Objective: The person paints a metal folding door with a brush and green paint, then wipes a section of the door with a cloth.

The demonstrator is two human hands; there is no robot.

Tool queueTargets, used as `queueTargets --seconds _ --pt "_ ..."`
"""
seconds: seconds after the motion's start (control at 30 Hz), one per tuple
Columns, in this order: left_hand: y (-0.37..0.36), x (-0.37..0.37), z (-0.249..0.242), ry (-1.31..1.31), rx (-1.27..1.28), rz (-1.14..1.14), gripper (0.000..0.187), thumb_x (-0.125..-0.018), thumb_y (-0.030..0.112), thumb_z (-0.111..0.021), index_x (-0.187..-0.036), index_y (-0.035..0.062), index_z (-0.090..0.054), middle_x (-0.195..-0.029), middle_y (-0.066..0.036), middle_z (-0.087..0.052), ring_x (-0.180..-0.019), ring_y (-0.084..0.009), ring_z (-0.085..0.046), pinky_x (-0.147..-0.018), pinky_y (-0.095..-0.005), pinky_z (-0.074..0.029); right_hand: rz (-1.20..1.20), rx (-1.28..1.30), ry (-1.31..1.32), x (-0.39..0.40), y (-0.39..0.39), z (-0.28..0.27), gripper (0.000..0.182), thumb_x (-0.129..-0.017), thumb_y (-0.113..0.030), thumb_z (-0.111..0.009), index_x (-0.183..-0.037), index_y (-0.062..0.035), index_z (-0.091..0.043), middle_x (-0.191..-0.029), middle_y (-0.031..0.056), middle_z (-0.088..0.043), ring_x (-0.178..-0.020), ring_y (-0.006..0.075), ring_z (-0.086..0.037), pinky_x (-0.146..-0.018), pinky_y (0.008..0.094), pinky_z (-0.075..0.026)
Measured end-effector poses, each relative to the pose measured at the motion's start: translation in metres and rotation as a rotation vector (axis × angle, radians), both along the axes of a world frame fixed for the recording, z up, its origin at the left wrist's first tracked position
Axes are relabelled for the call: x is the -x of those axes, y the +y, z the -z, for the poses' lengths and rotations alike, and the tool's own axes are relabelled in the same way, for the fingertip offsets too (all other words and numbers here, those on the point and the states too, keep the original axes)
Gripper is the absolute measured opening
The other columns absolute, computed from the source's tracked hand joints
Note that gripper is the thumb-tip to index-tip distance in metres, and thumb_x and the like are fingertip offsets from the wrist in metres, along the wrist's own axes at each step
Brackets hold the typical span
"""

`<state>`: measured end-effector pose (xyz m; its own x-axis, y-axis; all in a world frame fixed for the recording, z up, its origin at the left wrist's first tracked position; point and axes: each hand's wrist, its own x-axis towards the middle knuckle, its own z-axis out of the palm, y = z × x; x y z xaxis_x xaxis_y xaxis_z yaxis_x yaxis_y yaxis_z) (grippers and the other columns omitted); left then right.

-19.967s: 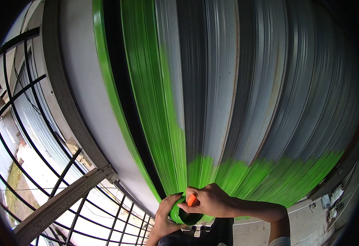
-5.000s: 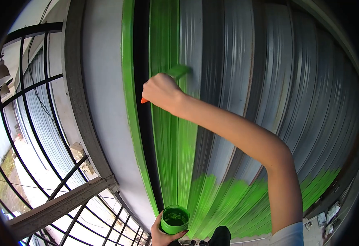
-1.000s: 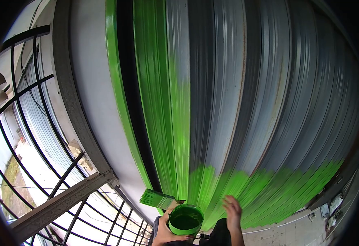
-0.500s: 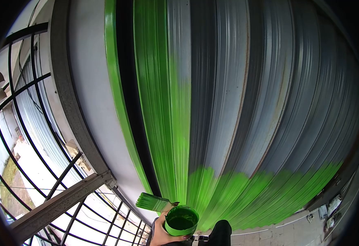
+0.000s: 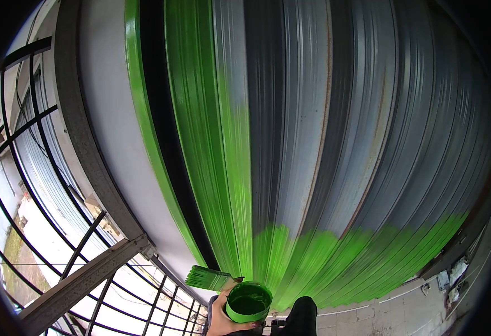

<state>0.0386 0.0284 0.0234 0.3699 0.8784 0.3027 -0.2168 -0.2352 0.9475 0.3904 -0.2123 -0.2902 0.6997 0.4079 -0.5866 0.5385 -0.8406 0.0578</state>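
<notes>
Your left hand (image 5: 218, 320) is gripping a round green cup (image 5: 248, 301) of wet paint (glossy inside), a flat brush (image 5: 209, 277) lying across its rim, low before the ribbed metal shutter (image 5: 335, 140); your right hand is showing nowhere.

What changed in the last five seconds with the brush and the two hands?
The right hand came down from the shutter, passed the brush to the left hand and dropped out of view. The left hand now holds both the brush and the green paint cup. The cup stayed low in the left hand, and the shutter's paint looks unchanged.
</notes>
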Motion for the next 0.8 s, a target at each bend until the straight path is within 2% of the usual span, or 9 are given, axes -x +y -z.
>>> queueTargets --seconds 0.37,0.43,0.47,0.5,0.53,0.57,0.6,0.67,0.8 --pt "-0.002 0.001 -0.009 0.011 -0.031 0.047 0.084 -0.047 0.022 -0.088 -0.116 -0.0063 -0.050 -0.109 -0.014 -0.062 -0.101 -0.0212 -0.060 -0.094 -0.0352 -0.044 -0.123 -0.098 -0.005 -0.023 0.052 -0.032 0.050 -0.075 -0.014 -0.060 -0.122 -0.0032 -0.050 -0.128 0.0215 -0.047 -0.126 0.0324 -0.038 -0.106 0.0476 -0.024" --pt "-0.004 -0.006 -0.016 -0.036 -0.031 0.057 0.084 -0.047 0.022 -0.088 -0.116 -0.0061 -0.050 -0.109 -0.014 -0.062 -0.101 -0.0209 -0.060 -0.094 -0.0352 -0.043 -0.180 -0.353 -0.043 -0.026 0.091 -0.046 0.048 -0.075 -0.013 -0.060 -0.121 -0.0029 -0.051 -0.127 0.0216 -0.049 -0.126 0.0323 -0.039 -0.107 0.0472 -0.024" --pt "-0.003 -0.011 -0.019 -0.069 -0.039 0.076 0.084 -0.047 0.022 -0.088 -0.116 -0.0059 -0.050 -0.109 -0.014 -0.062 -0.102 -0.0208 -0.060 -0.094 -0.0351 -0.043 -0.243 -0.748 -0.033 -0.038 0.121 -0.031 0.045 -0.070 -0.021 -0.066 -0.111 -0.0033 -0.058 -0.114 0.0202 -0.057 -0.114 0.0313 -0.049 -0.103 0.0434 -0.030" --pt "-0.003 -0.013 -0.019 -0.101 -0.046 0.092 0.085 -0.046 0.022 -0.089 -0.116 -0.0057 -0.050 -0.109 -0.013 -0.062 -0.102 -0.0206 -0.060 -0.095 -0.0350 -0.043 -0.251 -1.068 0.076 -0.032 0.153 -0.043 0.045 -0.071 -0.022 -0.068 -0.110 -0.0019 -0.059 -0.112 0.0199 -0.059 -0.109 0.0309 -0.054 -0.098 0.0409 -0.036" --pt "-0.003 -0.013 -0.017 -0.073 -0.045 0.087 0.085 -0.046 0.022 -0.089 -0.117 -0.0055 -0.050 -0.109 -0.013 -0.062 -0.101 -0.0204 -0.060 -0.094 -0.0347 -0.043 -0.199 -1.288 0.324 0.000 0.182 -0.101 0.045 -0.073 -0.023 -0.068 -0.110 -0.0002 -0.058 -0.112 0.0193 -0.059 -0.109 0.0291 -0.055 -0.096 0.0398 -0.039" --pt "-0.003 -0.011 -0.011 -0.043 -0.040 0.081 0.086 -0.046 0.023 -0.089 -0.117 -0.0053 -0.050 -0.109 -0.013 -0.062 -0.101 -0.0202 -0.060 -0.094 -0.0345 -0.043 -0.180 -1.303 0.600 0.024 0.207 -0.129 0.043 -0.080 -0.015 -0.066 -0.119 -0.0026 -0.053 -0.119 0.0132 -0.056 -0.112 0.0228 -0.053 -0.095 0.0329 -0.040" --pt "-0.004 -0.009 -0.006 -0.012 -0.032 0.078 0.087 -0.046 0.023 -0.089 -0.118 -0.0050 -0.050 -0.108 -0.013 -0.062 -0.101 -0.0200 -0.060 -0.094 -0.0342 -0.043 -0.085 -1.373 0.979 0.068 0.217 -0.199 0.035 -0.085 -0.013 -0.061 -0.117 -0.0002 -0.054 -0.117 0.0125 -0.058 -0.114 0.0202 -0.052 -0.095 0.0329 -0.040" --pt "-0.002 -0.008 0.006 0.072 -0.113 0.071 0.088 -0.046 0.023 -0.089 -0.119 -0.0047 -0.049 -0.110 -0.013 -0.061 -0.101 -0.0194 -0.059 -0.094 -0.0339 -0.042 -0.229 -1.272 1.367 0.115 0.225 -0.272 0.034 -0.088 -0.013 -0.059 -0.120 -0.0018 -0.053 -0.117 0.0090 -0.058 -0.112 0.0174 -0.052 -0.095 0.0306 -0.040" --pt "-0.003 -0.008 0.001 0.067 -0.147 0.084 0.090 -0.046 0.023 -0.089 -0.121 -0.0046 -0.048 -0.113 -0.012 -0.059 -0.103 -0.0183 -0.058 -0.095 -0.0328 -0.041 -0.408 -1.114 1.342 0.147 0.234 -0.287 0.027 -0.091 -0.015 -0.055 -0.115 -0.0025 -0.056 -0.110 0.0063 -0.060 -0.104 0.0138 -0.053 -0.092 0.0295 -0.040"
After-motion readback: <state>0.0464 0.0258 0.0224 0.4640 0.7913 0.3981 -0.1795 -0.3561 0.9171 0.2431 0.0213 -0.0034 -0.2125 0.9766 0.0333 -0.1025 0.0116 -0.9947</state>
